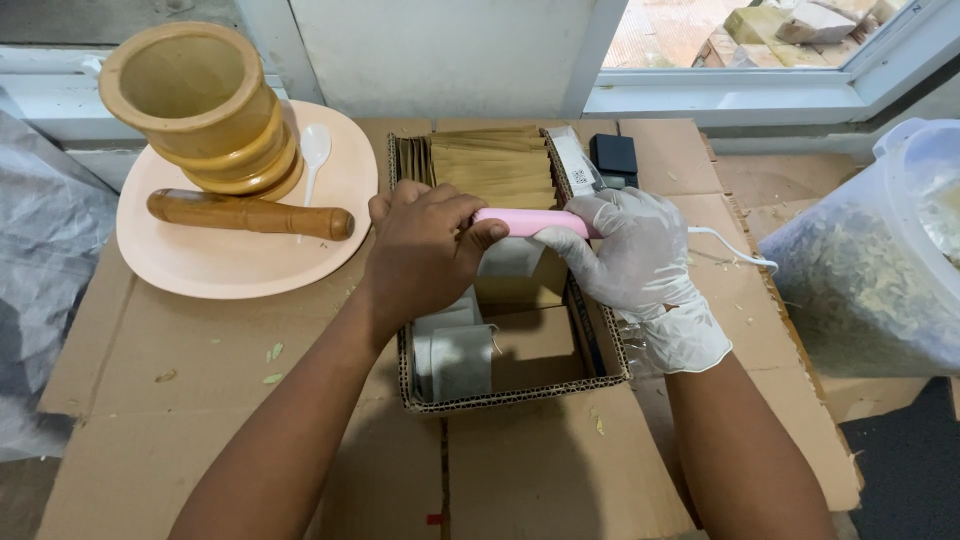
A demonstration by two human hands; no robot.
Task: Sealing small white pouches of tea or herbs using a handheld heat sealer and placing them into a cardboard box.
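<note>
Above shallow corrugated cardboard tray (520, 395): slim pink plastic sealer (530, 222) lying crosswise, bare left hand (425, 250) pinching one end, gloved right hand (640, 255) wrapped around other.

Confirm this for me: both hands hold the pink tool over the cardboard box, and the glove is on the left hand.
Not quite. The white glove is on the right hand; the left hand is bare. The rest stands: both hold the pink tool over the cardboard box, as the head view shows.
</note>
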